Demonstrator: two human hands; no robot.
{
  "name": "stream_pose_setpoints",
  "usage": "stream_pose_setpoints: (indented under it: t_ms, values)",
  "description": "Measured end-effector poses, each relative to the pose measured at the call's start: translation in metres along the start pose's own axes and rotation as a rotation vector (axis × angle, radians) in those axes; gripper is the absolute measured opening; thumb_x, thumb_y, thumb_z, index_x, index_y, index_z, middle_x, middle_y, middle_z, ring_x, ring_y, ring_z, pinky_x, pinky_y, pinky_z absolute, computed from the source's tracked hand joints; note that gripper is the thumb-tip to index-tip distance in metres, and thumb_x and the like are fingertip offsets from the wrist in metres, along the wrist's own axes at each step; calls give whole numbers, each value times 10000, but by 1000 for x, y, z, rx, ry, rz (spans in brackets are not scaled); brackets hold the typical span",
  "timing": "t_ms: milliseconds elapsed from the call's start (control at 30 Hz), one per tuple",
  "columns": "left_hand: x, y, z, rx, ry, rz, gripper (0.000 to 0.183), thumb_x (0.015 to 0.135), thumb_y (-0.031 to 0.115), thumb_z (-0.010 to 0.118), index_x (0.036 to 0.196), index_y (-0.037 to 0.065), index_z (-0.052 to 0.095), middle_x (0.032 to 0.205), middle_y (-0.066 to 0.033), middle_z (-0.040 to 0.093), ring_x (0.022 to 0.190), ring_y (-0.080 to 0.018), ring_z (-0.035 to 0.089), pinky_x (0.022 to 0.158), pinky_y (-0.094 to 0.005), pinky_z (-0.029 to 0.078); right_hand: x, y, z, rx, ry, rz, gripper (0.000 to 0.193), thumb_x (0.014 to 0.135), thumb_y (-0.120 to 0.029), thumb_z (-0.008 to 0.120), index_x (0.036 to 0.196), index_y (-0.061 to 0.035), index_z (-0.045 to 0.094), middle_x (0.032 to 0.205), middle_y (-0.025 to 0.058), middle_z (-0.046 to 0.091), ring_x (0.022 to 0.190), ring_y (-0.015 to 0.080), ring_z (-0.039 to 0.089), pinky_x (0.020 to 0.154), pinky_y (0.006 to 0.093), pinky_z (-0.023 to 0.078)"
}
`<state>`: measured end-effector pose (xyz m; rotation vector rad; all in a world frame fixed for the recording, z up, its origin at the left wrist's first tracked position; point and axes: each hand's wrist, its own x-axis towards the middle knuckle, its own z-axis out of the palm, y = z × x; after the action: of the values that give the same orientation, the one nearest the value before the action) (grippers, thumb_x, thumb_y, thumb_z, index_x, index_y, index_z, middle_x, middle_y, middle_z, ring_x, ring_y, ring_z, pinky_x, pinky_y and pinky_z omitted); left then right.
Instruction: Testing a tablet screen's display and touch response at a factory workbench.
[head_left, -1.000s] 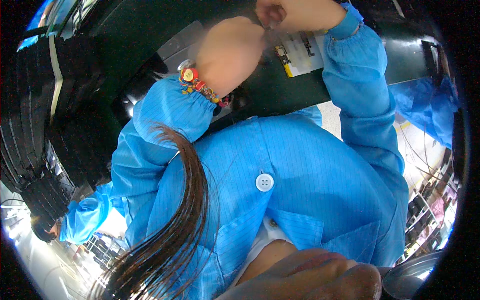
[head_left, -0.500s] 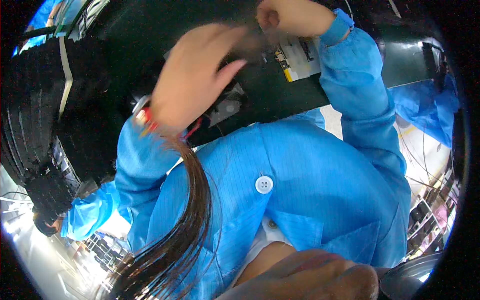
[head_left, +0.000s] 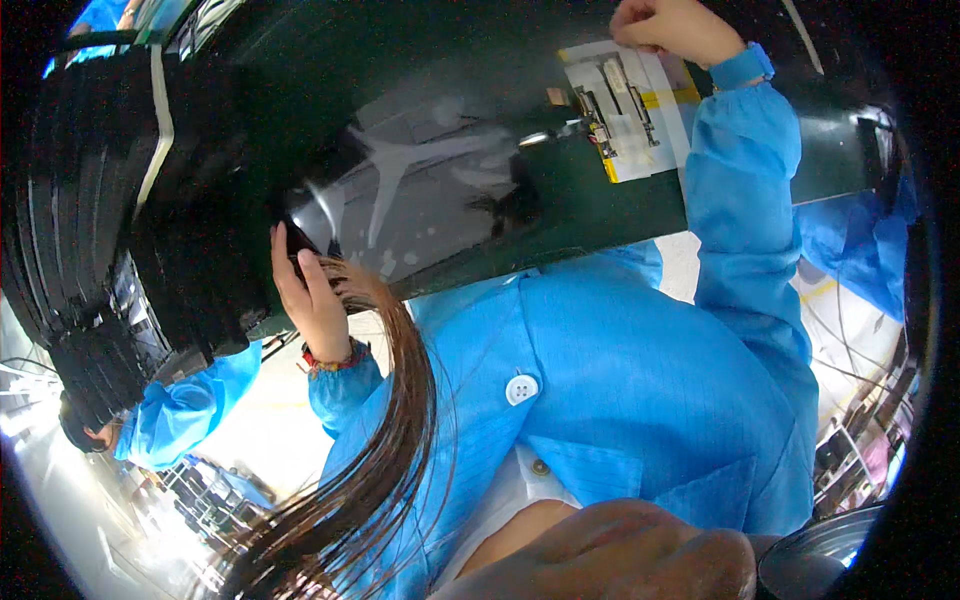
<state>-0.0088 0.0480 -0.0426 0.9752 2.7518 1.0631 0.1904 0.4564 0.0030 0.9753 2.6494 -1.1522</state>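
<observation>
Lying at eleven o'clock was one glossy dark panel (head_left: 440,205), seemingly light, stiff, slippery and fragile, best gripped by its edges; left hand (head_left: 318,318) spread beside it at nine; right hand (head_left: 675,28) curled at one, any pinch unclear.

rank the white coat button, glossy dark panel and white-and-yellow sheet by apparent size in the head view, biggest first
1. Glossy dark panel
2. White-and-yellow sheet
3. White coat button, plainly smallest
</observation>
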Motion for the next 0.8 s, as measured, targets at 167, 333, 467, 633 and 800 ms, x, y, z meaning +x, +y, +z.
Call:
stream_pose_setpoints:
  t_ms: [167, 333, 467, 633, 800]
  values:
    - [12, 22, 18, -30, 26, 63, 418, 962, 220, 428, 1317, -3, 413, 1348, -150, 433, 1236, -229, 405, 1035, -320, 280, 2, 6, 6, -56, 47, 43, 233, 693, -217, 696, 836, -34, 711, 734, 74, 676, 648, 145, 619, 611, 274, 484]
    - [23, 31, 22, -268, -8, -29, 405, 966, 199, 419, 1312, -13, 419, 1369, -155, 411, 1277, -227, 366, 1057, -315, 253, 3, 7, 4, -116, 59, 27, 233, 683, -210, 706, 837, -36, 718, 729, 71, 679, 627, 136, 617, 591, 272, 485]
    - [30, 28, 10, -577, -29, -103, 449, 976, 241, 384, 1339, -23, 358, 1369, -176, 406, 1285, -241, 354, 1071, -340, 248, 15, 33, 11, -59, -15, 3, 208, 731, -176, 674, 871, -23, 654, 750, 69, 645, 691, 143, 605, 636, 280, 473]
    - [31, 58, -4, -1204, -45, -211, 488, 972, 254, 318, 1367, -26, 262, 1390, -217, 339, 1216, -331, 421, 1015, -400, 358, 19, 44, 16, 34, 5, -139, 203, 747, -120, 669, 913, -12, 622, 688, 38, 607, 590, 95, 559, 517, 236, 448]
    - [74, 32, -3, -1335, -315, -396, 530, 962, 352, 323, 1363, 7, 287, 1358, -182, 385, 1150, -297, 480, 977, -386, 396, 2, 32, 26, -14, 222, -180, 323, 780, -234, 667, 1009, -12, 622, 801, 73, 626, 693, 161, 584, 631, 287, 473]
